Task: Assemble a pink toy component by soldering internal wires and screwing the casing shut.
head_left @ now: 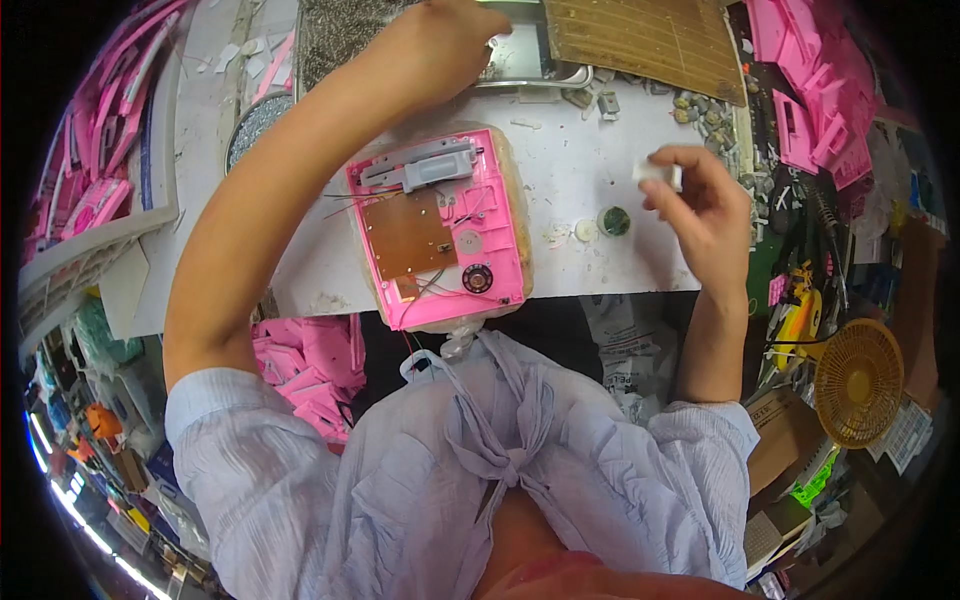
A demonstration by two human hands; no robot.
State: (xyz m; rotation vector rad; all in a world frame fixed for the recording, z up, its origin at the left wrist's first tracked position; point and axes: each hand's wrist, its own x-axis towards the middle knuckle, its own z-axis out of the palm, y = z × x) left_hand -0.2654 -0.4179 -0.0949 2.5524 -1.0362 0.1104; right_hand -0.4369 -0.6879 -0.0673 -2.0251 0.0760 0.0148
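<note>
My left hand [445,50] reaches across to the near-left corner of a metal tray [535,45]. Its fingers are curled at the tray, and what they hold, if anything, is hidden. Between the thumb and fingers of my right hand [708,215] is a small white plastic piece [655,176], held above the table. Below my left forearm lies an open pink plastic housing [508,225] on a plastic-wrapped pad [522,190]. A brown circuit board [405,235], a grey mechanism [438,168], a round black part [478,279] and loose wires sit inside it.
Cardboard [645,40] covers part of the tray's right side. Small grey parts [705,115] are scattered beside it. A bowl of tiny metal pieces [255,130] stands left. Pink housings pile up at both sides [840,100]. A yellow fan [858,383] stands at lower right.
</note>
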